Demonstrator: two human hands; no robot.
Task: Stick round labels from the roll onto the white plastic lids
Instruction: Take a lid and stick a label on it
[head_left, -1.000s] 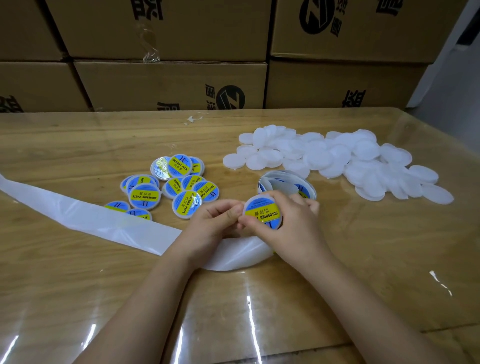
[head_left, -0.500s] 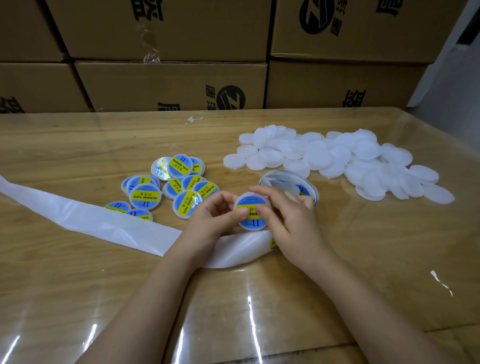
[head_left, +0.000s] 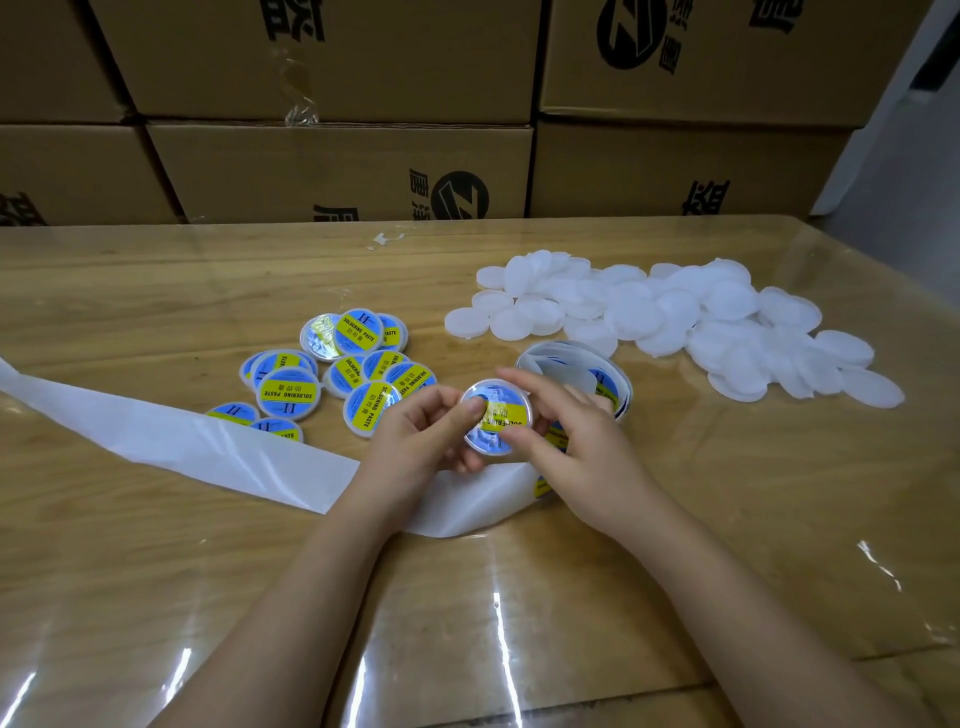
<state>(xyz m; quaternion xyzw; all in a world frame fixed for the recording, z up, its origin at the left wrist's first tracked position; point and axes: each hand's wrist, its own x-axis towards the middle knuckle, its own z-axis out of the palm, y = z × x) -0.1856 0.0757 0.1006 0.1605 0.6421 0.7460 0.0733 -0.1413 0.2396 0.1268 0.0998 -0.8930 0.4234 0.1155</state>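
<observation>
A white lid with a blue and yellow round label (head_left: 496, 418) sits between both hands above the table. My left hand (head_left: 415, 444) grips its left edge, thumb on the label. My right hand (head_left: 566, 441) holds its right side, with the thumb on the label and the fingers arched over its top. The label roll (head_left: 582, 371) stands just behind my right hand, partly hidden. Its bare white backing strip (head_left: 171, 441) trails left across the table and passes under my hands. Plain white lids (head_left: 675, 317) lie heaped at the right.
Several labelled lids (head_left: 332, 374) lie in a loose cluster left of my hands. Stacked cardboard boxes (head_left: 337, 166) wall off the far edge of the wooden table (head_left: 156, 571), which has a glossy clear cover. A small scrap (head_left: 384, 240) lies near the boxes.
The lid has been turned in my hands and tilted, so its label now catches glare. My right fingers have shifted over the lid's top and right side.
</observation>
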